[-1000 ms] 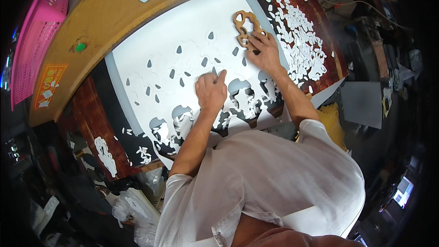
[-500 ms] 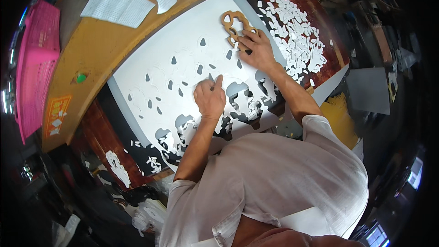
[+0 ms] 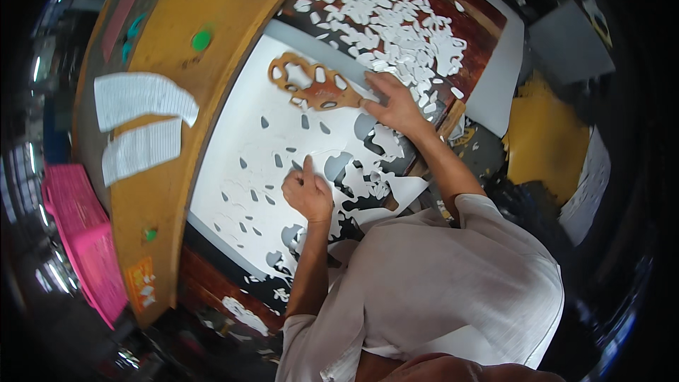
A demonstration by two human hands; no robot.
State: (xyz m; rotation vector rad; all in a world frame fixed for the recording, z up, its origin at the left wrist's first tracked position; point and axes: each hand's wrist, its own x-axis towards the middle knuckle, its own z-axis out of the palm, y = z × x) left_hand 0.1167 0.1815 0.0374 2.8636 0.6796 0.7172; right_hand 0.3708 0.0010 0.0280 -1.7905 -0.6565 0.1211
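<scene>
Since the frame half a second earlier, the right hand (image 3: 402, 107) has drawn back along the brown template (image 3: 323, 93), baring more of it, and the whole view has swung round. At far left sits a pink basket (image 3: 92, 247), then lined papers (image 3: 141, 99) on a yellow beam (image 3: 152, 205). Next comes the white sheet (image 3: 262, 85), probably light, bendy and easily torn near its cutouts, so best taken by an uncut edge. On its far right part lies the template, pierced with holes; it looks stiff, fairly light and sturdy, and its outer rims would suit a thumb on one side and fingers on the other. Below it, the left hand rests on the sheet, index finger straight out, the others curled under; whether they pinch anything, I cannot tell. Further right, the right hand lies palm down, forearm slanting up from the lower right, thumb and fingers spread apart, the thumb at the template's narrow end, clamped on nothing. Beyond it spreads a heap of white pieces (image 3: 403, 32).
</scene>
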